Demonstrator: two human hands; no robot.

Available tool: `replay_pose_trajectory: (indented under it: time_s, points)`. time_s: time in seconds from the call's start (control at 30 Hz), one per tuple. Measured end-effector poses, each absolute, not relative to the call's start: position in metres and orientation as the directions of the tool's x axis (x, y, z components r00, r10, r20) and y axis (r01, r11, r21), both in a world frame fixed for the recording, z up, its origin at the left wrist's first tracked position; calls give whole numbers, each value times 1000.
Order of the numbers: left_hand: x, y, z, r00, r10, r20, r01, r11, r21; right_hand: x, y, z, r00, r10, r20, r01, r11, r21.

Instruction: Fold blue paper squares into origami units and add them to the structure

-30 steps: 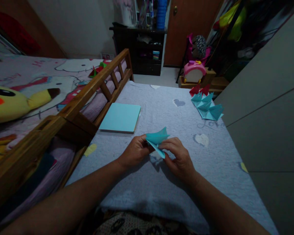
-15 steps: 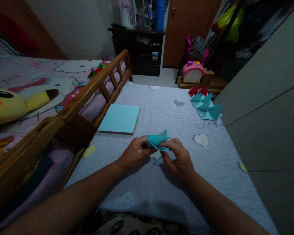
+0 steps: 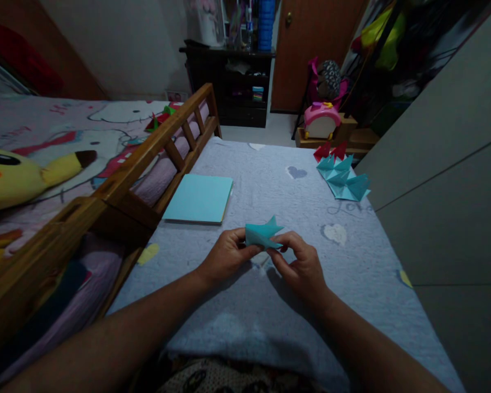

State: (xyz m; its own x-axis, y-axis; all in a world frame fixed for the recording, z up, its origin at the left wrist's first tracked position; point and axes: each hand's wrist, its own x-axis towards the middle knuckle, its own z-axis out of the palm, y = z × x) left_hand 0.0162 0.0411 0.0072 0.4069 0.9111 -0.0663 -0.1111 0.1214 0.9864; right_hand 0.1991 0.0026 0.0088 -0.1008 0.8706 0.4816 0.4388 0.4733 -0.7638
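Observation:
A partly folded piece of turquoise origami paper is held up between both hands, with a pointed flap sticking up at its right. My left hand is closed on its left end, thumb in front and fingers behind. At the right end my right hand pinches a lower flap between thumb and fingers. Beyond my left hand lies a square stack of light blue paper. Several folded blue paper pieces stand at the far right, with a red folded piece behind them.
A pale blue bedsheet covers the surface under my hands. Along the left runs a wooden bed rail, with a yellow plush toy beyond it. A grey cabinet borders the right. A pink toy case stands past the far edge.
My right fingers have shifted slightly on the paper, and its lower right flap now lies flatter and closer to the rest. My left hand has stayed almost in place.

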Motion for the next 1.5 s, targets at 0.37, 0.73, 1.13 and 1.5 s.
replay_pose_trajectory:
  time_s: [0.37, 0.73, 1.13, 1.5]
  points:
    - [16, 39, 4, 418, 902, -107, -210, 210, 955, 198, 2, 17, -26, 855, 518, 435, 476, -764]
    - [16, 41, 2, 478, 855, -200, -291, 369, 883, 203, -1, 22, 18, 895, 446, 367, 409, -836]
    - [13, 38, -2, 552, 821, -145, -290, 352, 890, 206, 8, 17, 2, 977, 212, 58, 212, -976]
    - [13, 38, -3, 576, 800, -166, -300, 396, 868, 205, 9, 19, -103, 994, 41, -87, 32, -996]
